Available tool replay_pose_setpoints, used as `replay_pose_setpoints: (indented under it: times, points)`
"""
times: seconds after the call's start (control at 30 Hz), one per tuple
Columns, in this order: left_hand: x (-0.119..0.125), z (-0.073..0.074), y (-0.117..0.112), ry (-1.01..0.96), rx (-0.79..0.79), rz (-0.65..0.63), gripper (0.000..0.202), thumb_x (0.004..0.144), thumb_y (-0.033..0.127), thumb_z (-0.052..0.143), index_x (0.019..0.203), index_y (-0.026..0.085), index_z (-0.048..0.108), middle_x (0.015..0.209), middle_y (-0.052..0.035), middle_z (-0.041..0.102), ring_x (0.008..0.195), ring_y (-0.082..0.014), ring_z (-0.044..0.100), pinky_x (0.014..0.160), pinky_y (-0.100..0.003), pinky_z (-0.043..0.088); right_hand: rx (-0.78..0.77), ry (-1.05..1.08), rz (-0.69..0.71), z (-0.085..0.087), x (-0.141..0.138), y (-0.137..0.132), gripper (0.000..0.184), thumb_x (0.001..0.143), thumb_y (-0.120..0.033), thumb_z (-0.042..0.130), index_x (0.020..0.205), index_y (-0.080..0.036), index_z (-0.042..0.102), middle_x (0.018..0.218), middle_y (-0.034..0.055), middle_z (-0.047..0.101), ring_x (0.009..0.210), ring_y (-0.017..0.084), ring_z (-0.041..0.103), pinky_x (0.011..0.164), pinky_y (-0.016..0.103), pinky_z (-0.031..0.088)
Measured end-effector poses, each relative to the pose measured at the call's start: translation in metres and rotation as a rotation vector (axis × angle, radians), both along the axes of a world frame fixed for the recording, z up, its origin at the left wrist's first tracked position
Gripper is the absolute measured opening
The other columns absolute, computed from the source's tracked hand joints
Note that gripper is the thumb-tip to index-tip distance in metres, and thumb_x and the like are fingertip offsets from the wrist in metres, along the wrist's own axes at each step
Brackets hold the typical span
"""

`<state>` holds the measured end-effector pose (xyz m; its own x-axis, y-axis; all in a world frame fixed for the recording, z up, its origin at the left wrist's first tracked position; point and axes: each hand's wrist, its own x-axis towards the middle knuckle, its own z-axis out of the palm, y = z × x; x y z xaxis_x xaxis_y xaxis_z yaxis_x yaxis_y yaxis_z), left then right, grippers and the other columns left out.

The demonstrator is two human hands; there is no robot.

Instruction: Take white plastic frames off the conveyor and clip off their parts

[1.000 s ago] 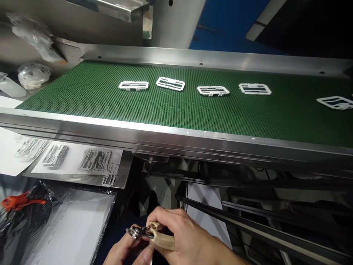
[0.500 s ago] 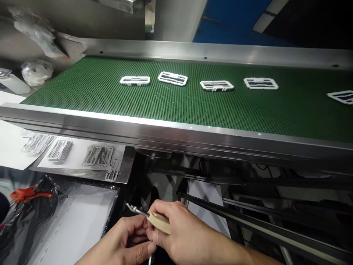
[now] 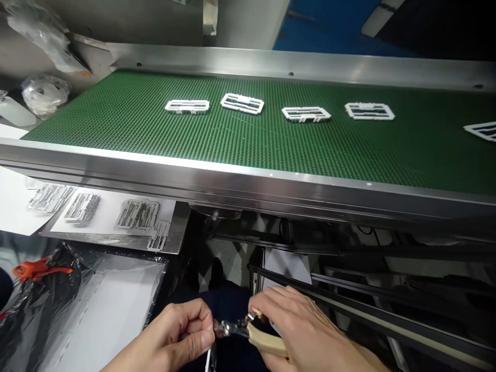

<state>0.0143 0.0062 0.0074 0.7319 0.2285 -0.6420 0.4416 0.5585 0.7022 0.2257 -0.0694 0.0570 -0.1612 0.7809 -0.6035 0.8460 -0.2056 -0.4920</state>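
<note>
My right hand [image 3: 300, 330] is wrapped round the cream handles of a pair of nippers [image 3: 267, 341]. Their metal jaws point left and reach the fingertips of my left hand [image 3: 180, 330]. Thumb and fingers of that hand pinch a white plastic frame [image 3: 208, 359]; only a thin strip of it shows below the thumb, and the rest is hidden or out of view. Whether the jaws touch the frame I cannot tell. Both hands are low in the view, in front of the conveyor.
Several white plastic frames [image 3: 242, 103] lie spaced along a green conveyor belt [image 3: 232, 139] with a metal edge. Stacked grey frames [image 3: 137, 214] lie on paper at the left. Below are an orange-handled tool [image 3: 41, 269] and a plastic-covered white sheet [image 3: 112, 305]. Dark rails [image 3: 372, 315] run at right.
The nippers have swung round: their jaws pointed up and left past my fingers and now point at my left fingertips. My right hand has shifted right; my left still pinches the frame.
</note>
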Motion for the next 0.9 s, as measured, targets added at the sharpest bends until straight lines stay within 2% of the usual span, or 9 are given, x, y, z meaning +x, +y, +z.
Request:
replay_pose_setpoints:
  times: [0.1, 0.2, 0.33, 0.5, 0.57, 0.73, 0.9]
  points:
    - [0.001, 0.0, 0.004, 0.009, 0.019, -0.035, 0.04, 0.082, 0.059, 0.052, 0.072, 0.021, 0.045, 0.069, 0.0036, 0.039, 0.066, -0.0151, 0.028, 0.061, -0.028, 0.025, -0.02, -0.057, 0.041, 0.0, 0.001, -0.006, 0.04, 0.064, -0.009, 0.056, 0.102, -0.021, 0.06, 0.101, 0.0063, 0.063, 0.098, 0.026, 0.058, 0.1, 0.047, 0.037]
    - [0.0, 0.002, 0.004, 0.012, 0.049, -0.07, 0.039, 0.084, 0.059, 0.049, 0.072, 0.022, 0.042, 0.069, 0.0037, 0.04, 0.066, -0.0154, 0.028, 0.062, -0.028, 0.025, -0.031, -0.057, 0.084, 0.0, 0.001, -0.008, 0.045, 0.066, -0.011, 0.056, 0.11, -0.019, 0.061, 0.108, 0.0095, 0.063, 0.104, 0.028, 0.058, 0.106, 0.053, 0.032]
    - [0.0, 0.005, 0.002, 0.014, 0.051, -0.08, 0.039, 0.085, 0.058, 0.047, 0.071, 0.022, 0.04, 0.07, 0.0037, 0.04, 0.065, -0.0153, 0.027, 0.06, -0.028, 0.024, 0.022, -0.067, 0.117, -0.001, 0.004, -0.011, 0.048, 0.07, -0.013, 0.055, 0.119, -0.015, 0.059, 0.116, 0.0144, 0.062, 0.115, 0.033, 0.055, 0.109, 0.058, 0.029]
    - [0.003, 0.003, 0.003, -0.015, 0.045, -0.07, 0.039, 0.086, 0.058, 0.045, 0.072, 0.022, 0.04, 0.071, 0.0025, 0.044, 0.065, -0.0153, 0.028, 0.061, -0.028, 0.026, 0.128, -0.052, 0.196, -0.002, 0.007, -0.014, 0.052, 0.07, -0.013, 0.058, 0.122, -0.012, 0.057, 0.123, 0.0187, 0.061, 0.119, 0.035, 0.053, 0.108, 0.056, 0.035]
    - [0.002, 0.003, 0.003, -0.007, 0.037, -0.067, 0.039, 0.085, 0.058, 0.046, 0.071, 0.022, 0.039, 0.072, 0.0022, 0.044, 0.066, -0.0154, 0.029, 0.062, -0.028, 0.027, 0.119, -0.06, 0.212, 0.0, 0.007, -0.012, 0.052, 0.071, -0.013, 0.058, 0.123, -0.012, 0.057, 0.125, 0.019, 0.06, 0.12, 0.036, 0.052, 0.108, 0.056, 0.035]
    - [0.0, 0.006, 0.003, 0.031, 0.057, -0.069, 0.039, 0.084, 0.059, 0.048, 0.072, 0.023, 0.04, 0.069, 0.0046, 0.035, 0.066, -0.0157, 0.028, 0.062, -0.028, 0.027, 0.008, -0.109, 0.21, 0.007, 0.003, -0.001, 0.051, 0.072, -0.014, 0.056, 0.123, -0.01, 0.057, 0.126, 0.0197, 0.058, 0.122, 0.037, 0.05, 0.108, 0.061, 0.032]
    - [0.002, 0.006, 0.002, 0.009, 0.038, -0.078, 0.039, 0.085, 0.058, 0.046, 0.072, 0.022, 0.04, 0.071, 0.0035, 0.04, 0.068, -0.0159, 0.031, 0.061, -0.029, 0.025, 0.033, -0.102, 0.262, 0.007, 0.007, -0.001, 0.052, 0.073, -0.016, 0.057, 0.124, -0.011, 0.056, 0.128, 0.0189, 0.058, 0.123, 0.037, 0.05, 0.108, 0.059, 0.034]
